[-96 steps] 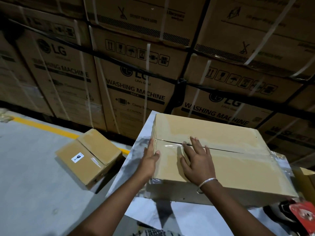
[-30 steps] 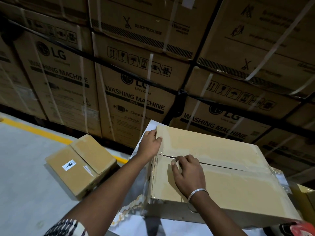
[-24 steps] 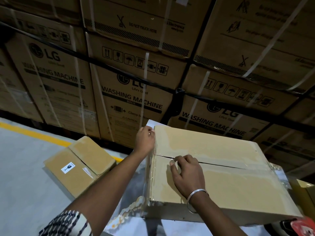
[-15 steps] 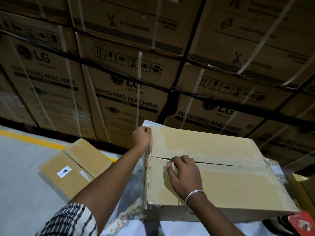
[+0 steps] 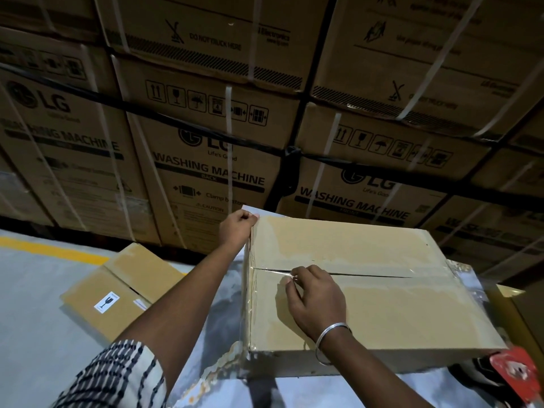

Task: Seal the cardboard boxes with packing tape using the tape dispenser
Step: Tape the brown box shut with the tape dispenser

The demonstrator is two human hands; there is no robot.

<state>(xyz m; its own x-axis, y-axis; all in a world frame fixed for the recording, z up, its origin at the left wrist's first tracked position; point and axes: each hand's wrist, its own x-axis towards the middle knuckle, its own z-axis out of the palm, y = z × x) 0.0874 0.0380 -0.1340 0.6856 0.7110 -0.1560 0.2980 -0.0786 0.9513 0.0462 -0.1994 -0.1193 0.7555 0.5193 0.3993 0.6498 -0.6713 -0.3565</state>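
A brown cardboard box (image 5: 368, 313) lies on a white table (image 5: 206, 304), its two top flaps meeting along a dark centre seam (image 5: 368, 274). Clear tape (image 5: 268, 270) shines over the seam's left end. My left hand (image 5: 237, 228) grips the box's far left corner with curled fingers. My right hand (image 5: 315, 295), a metal bangle on its wrist, rests on the near flap; its curled fingertips pinch the tape at the seam. A red tape dispenser (image 5: 513, 375) lies at the box's near right corner, partly cut off by the frame edge.
A second, smaller cardboard box (image 5: 123, 290) with a fragile sticker lies on the grey floor to the left. A wall of stacked, strapped washing-machine cartons (image 5: 206, 148) fills the background. A yellow floor line (image 5: 44, 248) runs at left. Another open carton (image 5: 524, 313) stands at right.
My left hand slid from the box's left edge up to its far left corner. My right hand's fingers, earlier spread flat at the seam, curled and now pinch the tape.
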